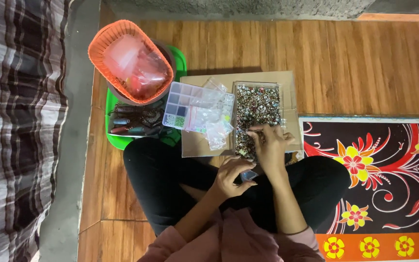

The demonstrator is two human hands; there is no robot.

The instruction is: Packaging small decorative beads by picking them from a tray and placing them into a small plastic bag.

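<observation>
Right hand [267, 140], fingers pinched narrow, picks in the bead tray [258, 114] at frame centre, kept close for reach. Left hand [233, 175] curls around a small item below it, apparently steadying it; contents indistinct.

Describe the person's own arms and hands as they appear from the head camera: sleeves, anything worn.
Both hands are bare: the left hand and the right hand show no gloves, and no rings or watch can be made out. The forearms are uncovered, with dusty pink sleeves pushed up toward the elbows. The garment looks soft and loose.
</observation>
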